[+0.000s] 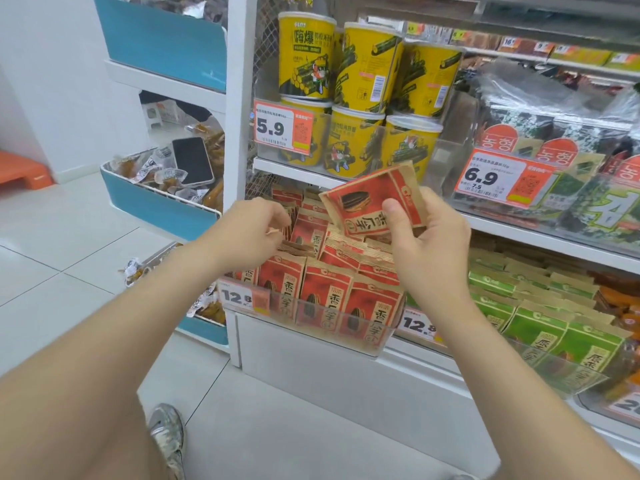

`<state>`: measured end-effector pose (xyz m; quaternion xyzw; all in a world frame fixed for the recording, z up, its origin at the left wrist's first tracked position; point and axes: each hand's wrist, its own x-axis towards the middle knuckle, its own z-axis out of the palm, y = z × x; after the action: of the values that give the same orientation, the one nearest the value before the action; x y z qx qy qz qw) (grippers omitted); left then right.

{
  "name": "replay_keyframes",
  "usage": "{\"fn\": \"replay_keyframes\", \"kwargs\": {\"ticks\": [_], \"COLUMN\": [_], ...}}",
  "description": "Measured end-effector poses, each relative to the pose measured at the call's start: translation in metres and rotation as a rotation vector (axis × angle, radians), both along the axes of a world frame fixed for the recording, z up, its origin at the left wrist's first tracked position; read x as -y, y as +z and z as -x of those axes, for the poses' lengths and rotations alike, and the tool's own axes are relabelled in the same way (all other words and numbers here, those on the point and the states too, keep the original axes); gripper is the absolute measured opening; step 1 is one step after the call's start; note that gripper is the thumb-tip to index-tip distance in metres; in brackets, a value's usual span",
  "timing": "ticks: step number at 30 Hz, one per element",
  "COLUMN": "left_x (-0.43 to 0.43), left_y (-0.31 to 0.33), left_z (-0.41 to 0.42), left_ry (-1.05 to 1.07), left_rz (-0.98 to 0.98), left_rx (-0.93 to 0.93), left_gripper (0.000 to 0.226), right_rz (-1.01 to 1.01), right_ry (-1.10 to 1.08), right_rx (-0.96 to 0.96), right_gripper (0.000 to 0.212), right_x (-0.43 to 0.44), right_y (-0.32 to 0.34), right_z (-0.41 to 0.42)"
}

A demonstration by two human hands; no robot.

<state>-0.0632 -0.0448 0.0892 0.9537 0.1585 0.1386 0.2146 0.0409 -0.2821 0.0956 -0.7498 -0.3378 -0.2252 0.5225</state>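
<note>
Right hand (426,233) pinches a red packet (374,199) tilted above the shelf's (415,346) left end. Left hand (256,226) curls among the standing packs (311,233) — grip unclear. Widen a gap first, then slide the packet in upright — label forward.

Tub-shelf price tag (284,128) reads 5.9, seaweed price tag (502,181) 6.9.

In your right hand (426,233), sunflower-seed packet (370,199), over packet rows (322,292); seaweed tubs (360,81) shelved above; phone (192,161) in bin (156,202) left of left hand (256,226).
</note>
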Motion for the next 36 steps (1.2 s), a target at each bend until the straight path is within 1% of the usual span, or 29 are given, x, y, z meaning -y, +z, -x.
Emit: {"fn": "replay_keyframes", "kwargs": {"ticks": [3,7,10,13,15,18,19,22,24,26,27,29,31,32,34,36], "left_x": [-0.004,-0.008,-0.013,-0.021,-0.023,-0.024,-0.025,-0.027,-0.028,-0.027,-0.026,-0.025,-0.026,-0.027,-0.027,-0.027], "left_y": [-0.012,-0.026,-0.028,-0.032,-0.033,-0.033,-0.033,-0.033,-0.034,-0.035,-0.036,-0.039,-0.043,-0.045,-0.047,-0.048], "left_z": [-0.011,-0.019,-0.027,-0.034,-0.038,-0.041,-0.041,-0.042,-0.043,-0.043,-0.043,-0.041,-0.039,-0.038,-0.037,-0.037], "left_ry": [-0.053,-0.059,-0.062,-0.019,0.001,-0.011,-0.014,-0.017,-0.013,-0.007,-0.003,0.000,0.013,0.021,0.010,-0.059], "left_rz": [-0.083,-0.029,-0.006,0.020,0.027,0.025,0.023,0.025,0.039,0.043,0.040,0.024,0.017,0.008,-0.033,-0.091], "left_rx": [-0.009,-0.092,-0.118,-0.088,-0.080,-0.071,-0.070,-0.055,-0.041,-0.029,-0.022,0.006,0.058,0.090,0.104,0.042], "left_gripper": [0.036,0.050,0.042,0.034,0.034,0.033,0.031,0.027,0.026,0.027,0.027,0.025,0.017,0.018,0.032,0.049], "right_rz": [0.140,0.318,0.417,0.543,0.652,0.694,0.713,0.813,0.917,1.040,1.088,1.114,1.080,1.049,0.940,0.757], "right_ry": [0.072,0.132,0.132,0.094,0.082,0.179,0.176,0.173,0.204,0.222,0.224,0.234,0.232,0.224,0.186,0.101], "right_rx": [0.043,0.117,0.114,0.068,0.035,-0.055,-0.069,-0.062,-0.094,-0.144,-0.174,-0.213,-0.234,-0.237,-0.237,-0.224], "right_gripper": [0.015,0.014,0.006,0.026,0.026,0.027,0.028,0.024,0.031,0.050,0.053,0.048,0.043,0.041,0.034,0.027], "right_x": [-0.028,-0.065,-0.088,-0.101,-0.109,-0.118,-0.121,-0.131,-0.135,-0.138,-0.138,-0.139,-0.141,-0.143,-0.148,-0.152], "right_y": [0.002,-0.001,-0.014,-0.031,-0.038,-0.038,-0.036,-0.032,-0.031,-0.030,-0.030,-0.031,-0.034,-0.035,-0.038,-0.039], "right_z": [-0.013,-0.032,-0.046,-0.050,-0.052,-0.057,-0.059,-0.065,-0.063,-0.061,-0.061,-0.063,-0.066,-0.067,-0.067,-0.066]}}
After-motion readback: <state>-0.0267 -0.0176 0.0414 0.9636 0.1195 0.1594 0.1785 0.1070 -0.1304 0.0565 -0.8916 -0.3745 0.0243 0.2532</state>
